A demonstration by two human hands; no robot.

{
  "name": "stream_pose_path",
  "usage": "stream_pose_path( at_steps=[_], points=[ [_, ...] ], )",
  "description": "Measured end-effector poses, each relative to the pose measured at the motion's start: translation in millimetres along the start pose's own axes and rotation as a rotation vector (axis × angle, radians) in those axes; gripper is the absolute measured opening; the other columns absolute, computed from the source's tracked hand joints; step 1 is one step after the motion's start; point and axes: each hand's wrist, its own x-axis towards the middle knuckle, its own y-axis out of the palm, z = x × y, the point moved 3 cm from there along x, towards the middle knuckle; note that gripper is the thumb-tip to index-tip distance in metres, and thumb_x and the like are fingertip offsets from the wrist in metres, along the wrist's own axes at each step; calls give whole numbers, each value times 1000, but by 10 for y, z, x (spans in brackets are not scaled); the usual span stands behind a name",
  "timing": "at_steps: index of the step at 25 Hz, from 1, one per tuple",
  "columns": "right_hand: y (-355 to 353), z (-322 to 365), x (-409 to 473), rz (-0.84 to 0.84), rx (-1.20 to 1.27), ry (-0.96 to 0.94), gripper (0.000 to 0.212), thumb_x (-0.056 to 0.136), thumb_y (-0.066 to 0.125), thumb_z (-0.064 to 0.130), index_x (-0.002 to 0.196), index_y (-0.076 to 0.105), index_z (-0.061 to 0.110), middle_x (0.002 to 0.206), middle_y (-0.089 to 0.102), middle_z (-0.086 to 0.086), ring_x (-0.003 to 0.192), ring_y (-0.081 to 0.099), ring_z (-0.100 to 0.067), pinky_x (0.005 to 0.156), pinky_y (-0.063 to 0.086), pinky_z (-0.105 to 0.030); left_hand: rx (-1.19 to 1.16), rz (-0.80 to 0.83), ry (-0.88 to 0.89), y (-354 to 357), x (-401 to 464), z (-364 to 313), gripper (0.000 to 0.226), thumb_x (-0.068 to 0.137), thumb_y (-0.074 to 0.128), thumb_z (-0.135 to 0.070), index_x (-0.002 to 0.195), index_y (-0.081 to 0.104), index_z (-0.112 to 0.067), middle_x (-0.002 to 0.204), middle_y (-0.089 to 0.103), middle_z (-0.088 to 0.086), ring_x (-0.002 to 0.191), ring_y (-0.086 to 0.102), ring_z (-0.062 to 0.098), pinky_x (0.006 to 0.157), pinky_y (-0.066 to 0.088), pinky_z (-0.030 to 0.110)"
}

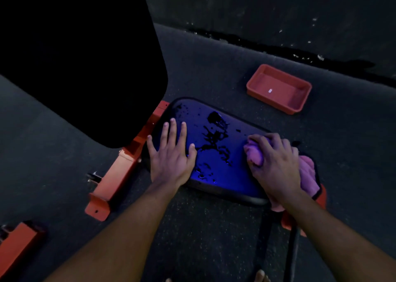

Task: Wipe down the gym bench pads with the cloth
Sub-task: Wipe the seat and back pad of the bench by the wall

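Red tray (278, 88) beyond seat pad (216, 153); back pad (81, 56) blocks left.

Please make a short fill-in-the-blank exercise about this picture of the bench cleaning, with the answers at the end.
1. The right hand grips a pink ____.
2. The left hand lies flat, fingers spread, on the seat ____.
3. The red tray sits on the ____, apart from the bench.
4. Drops of liquid lie between the two ____.

Answers: cloth; pad; floor; hands
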Motion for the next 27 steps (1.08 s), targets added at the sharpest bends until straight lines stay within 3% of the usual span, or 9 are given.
stream_pose_path(
  at_steps=[7,15,19,21,24,27],
  points=[
    [59,4,-35,-93,-62,-10,49,83,48,56,126,60,36,113,55,2,94,56,-29,76,45,-43,2,-40,16,16,-14,-3,77,97,8,-59,167,3,-28,176,-7,0,161,-9,16,125,-3,60],
    [86,-4,-59,-60,-96,-19,46,88,65,44,132,56,34,121,55,2,99,57,-31,80,47,-46,-47,-91,23,-34,-41,-17,73,101,13,-57,167,13,-28,176,2,1,162,-2,17,126,-1,61],
    [-75,-160,257,57,194,-255,38,93,54,44,128,55,29,125,59,6,109,61,-24,91,51,-49,-50,-109,26,-7,-15,-14,76,96,9,-57,167,14,-29,176,2,0,162,-3,17,125,-3,62],
    [-197,-150,667,-20,378,-346,33,98,54,40,126,57,23,122,60,8,111,60,-16,99,48,-40,-69,-196,28,46,-20,1,73,99,14,-56,166,21,-28,175,10,1,162,3,18,126,-1,62],
    [-44,501,1467,-59,473,-411,35,101,60,34,130,55,15,125,56,3,112,54,-8,99,45,-27,-99,-292,22,98,-30,15,69,100,21,-51,162,34,-25,171,24,2,160,16,17,127,6,60],
    [407,1483,1931,124,455,-532,46,95,66,39,134,46,22,130,58,3,111,57,-11,94,48,-34,-103,-374,43,119,-37,29,66,96,32,-43,154,50,-20,164,40,5,155,33,18,127,13,55]
  ],
)
